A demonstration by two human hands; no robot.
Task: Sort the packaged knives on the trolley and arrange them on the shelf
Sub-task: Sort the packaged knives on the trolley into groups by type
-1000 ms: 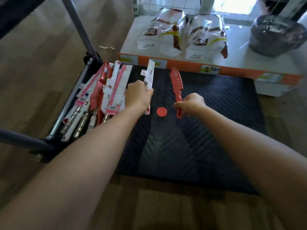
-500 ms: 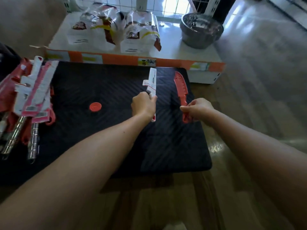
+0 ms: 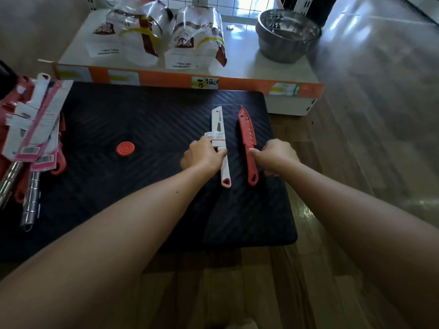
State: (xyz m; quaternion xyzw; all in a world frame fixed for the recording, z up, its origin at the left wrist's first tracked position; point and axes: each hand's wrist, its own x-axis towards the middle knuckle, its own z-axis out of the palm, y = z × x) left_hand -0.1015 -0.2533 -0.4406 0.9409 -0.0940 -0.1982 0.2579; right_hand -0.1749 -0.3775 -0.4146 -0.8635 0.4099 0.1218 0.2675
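Nearest me, two bare forearms reach out over the wooden floor [image 3: 237,293] to the right half of the trolley [image 3: 154,110]. The left hand [image 3: 202,156] has its fingers curled round the white knife [image 3: 218,124] where the card sleeve meets the handle. The right hand [image 3: 276,156] pinches the red knife [image 3: 247,129] by its handle between thumb and curled fingers. Both knives point away, side by side but apart, low over the trolley; I cannot tell whether they rest on it.

The red knife is near the trolley's right edge, and I think so light a pinch on smooth plastic could let it swing and drop to the floor. The white knife's sleeve might slide along the blade if the grip drags on the join.

The red knife is one moulded colour, its guard perforated with small holes and its handle ending in a loop. The white one is slim and flat, with a red triangular eye at the butt. The trolley top is a black mat ribbed in chevrons, which should hold things well. A red ridged disc [image 3: 125,148] lies on it further left. At the left edge is a loose heap of packaged knives [image 3: 35,129], pink and white card over shiny steel handles, which looks ready to slither. Beyond is the shelf [image 3: 247,67], white with an orange label strip, carrying crinkly clear bags [image 3: 142,32] and a steel bowl [image 3: 287,36].
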